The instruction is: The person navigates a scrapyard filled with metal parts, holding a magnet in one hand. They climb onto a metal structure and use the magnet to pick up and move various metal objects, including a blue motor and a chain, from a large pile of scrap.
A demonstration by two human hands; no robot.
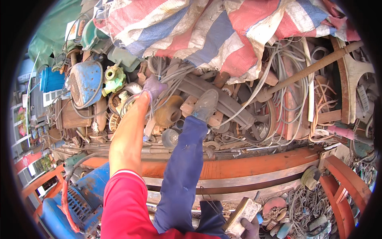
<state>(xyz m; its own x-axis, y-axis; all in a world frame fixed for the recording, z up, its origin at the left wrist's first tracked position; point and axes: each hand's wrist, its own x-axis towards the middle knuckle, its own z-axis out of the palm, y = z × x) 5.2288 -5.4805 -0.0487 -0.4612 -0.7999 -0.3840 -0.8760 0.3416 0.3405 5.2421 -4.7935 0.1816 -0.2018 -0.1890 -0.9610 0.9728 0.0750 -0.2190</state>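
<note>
My left hand (153, 87), in a purple-grey glove, is closed around a bundle of grey cables (176, 76) in the scrap heap. Beside it are a brown rounded metal housing (167, 112) and a pale green pump-like fitting (113, 77). At the bottom edge my right hand (251, 227), also gloved, grips a worn, off-white rectangular block (246, 213) with a short rod sticking out at its upper end. My foot in a dark shoe (206, 103) is planted among the scrap, near a long grey metal channel (223, 101).
A striped woven tarp (191, 33) covers the far part of the heap. An orange beam (238, 162) crosses in front. A rusty blue motor (79, 197) stands at left. Loose cables (286, 68) and a long threaded rod (313, 67) lie at right; more scrap wire (307, 203) is below.
</note>
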